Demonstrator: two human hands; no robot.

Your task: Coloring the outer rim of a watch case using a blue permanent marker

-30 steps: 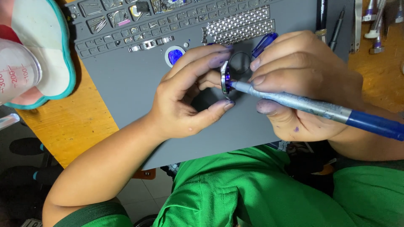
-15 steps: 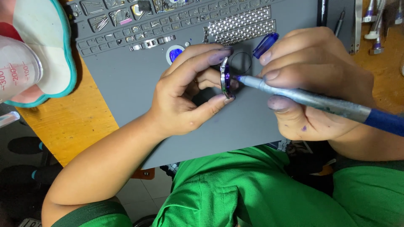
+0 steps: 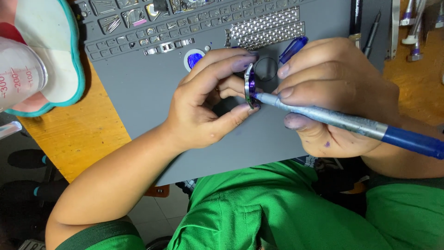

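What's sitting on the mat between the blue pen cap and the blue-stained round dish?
In the head view, a thin black ring lies on the grey mat between the pen cap and the dish.

- A wooden table (image 3: 78,139) carries a grey work mat (image 3: 148,88).
- A measuring cup (image 3: 18,69) stands at its left edge.
- Small tools (image 3: 409,28) lie at the right.

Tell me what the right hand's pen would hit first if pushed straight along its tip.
The pen in the right hand already touches the small metal ring held upright by the left hand, so it meets that ring.
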